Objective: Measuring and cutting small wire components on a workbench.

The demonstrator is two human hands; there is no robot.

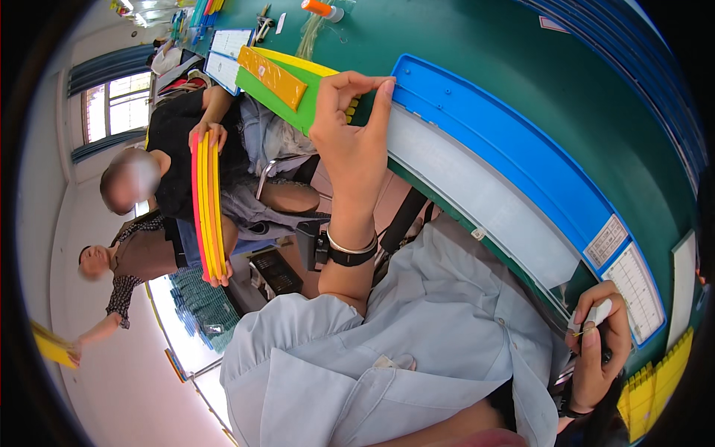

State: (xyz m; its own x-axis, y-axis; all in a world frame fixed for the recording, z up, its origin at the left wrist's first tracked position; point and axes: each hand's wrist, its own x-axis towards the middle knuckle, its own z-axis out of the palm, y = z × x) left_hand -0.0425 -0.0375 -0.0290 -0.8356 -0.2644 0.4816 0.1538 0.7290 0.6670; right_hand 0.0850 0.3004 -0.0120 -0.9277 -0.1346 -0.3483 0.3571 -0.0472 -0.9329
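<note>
My left hand [350, 141] is raised, its thumb and index finger pinched together at the far left end of a long blue case [491, 141]. Whatever lies between those fingertips is too fine to make out. A long whitish translucent strip [477, 190] runs along the case's near side. At the case's right end my right hand [602, 346] is closed, fingertips together around a tiny thin yellowish thing. White wrapping or a white piece [598, 311] shows at those fingers. A card with a printed grid [633, 289] sits in the case's right end.
On the green table [462, 37] lie green and yellow boards [275, 100] with an orange packet [272, 77], an orange-capped bottle [324, 10] and yellow notched strips [655, 387]. At left a seated person [186, 164] holds red and yellow strips [208, 208]; another person [145, 246] stands behind.
</note>
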